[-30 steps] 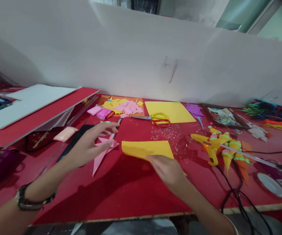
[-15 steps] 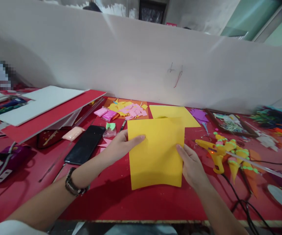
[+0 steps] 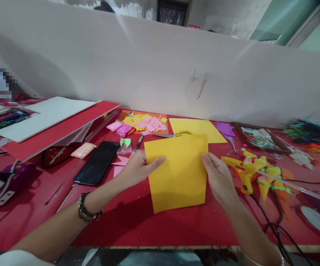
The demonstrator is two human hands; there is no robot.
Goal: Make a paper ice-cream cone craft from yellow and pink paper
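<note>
A yellow sheet is held up over the red tabletop, its lower edge slanting. My left hand grips its left edge, thumb on the front and fingers behind. At the right edge, my right hand pinches the sheet between thumb and fingers. Just behind the sheet's top edge lie scissors with yellow-green handles, partly hidden. Another yellow sheet, paler, lies flat farther back.
A black phone, pink packets and paper scraps lie left of centre. To the right are a yellow glue gun, cone shapes, cables and a tray. Boards stand at left.
The held yellow sheet has tilted and its lower right corner has risen. Both hands have shifted slightly, and more of the scissors shows behind the sheet.
</note>
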